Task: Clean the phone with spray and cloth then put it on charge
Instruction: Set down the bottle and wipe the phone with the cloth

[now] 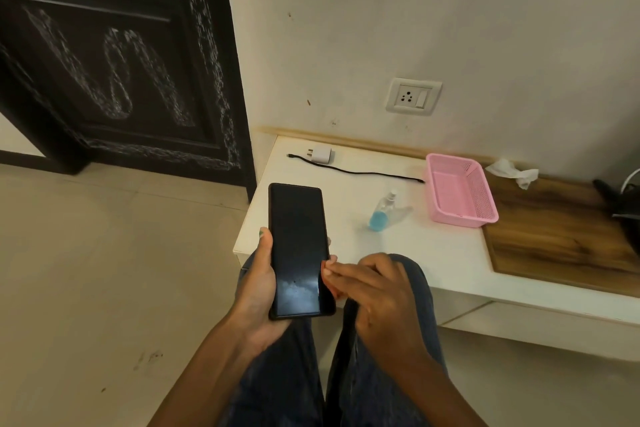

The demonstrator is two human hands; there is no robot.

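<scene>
Phone [297,250] held screen-up in left hand [258,282], thumb along left edge, fingers curled round right edge, over lap just short of table edge; right hand [375,288] holds nothing, fingers fairly straight, tips touching phone's lower right edge. Step judged: phone readied for spraying; screen best kept level, spray bottle [382,211] to be fetched by right hand, light mist only, ports avoided. White table [433,253] against pale wall; charger [320,154] and cable [363,173] near wall socket [412,96]; pink basket [460,189]; crumpled cloth [512,172] on wooden section; dark carved door [114,55]; tiled floor.
</scene>
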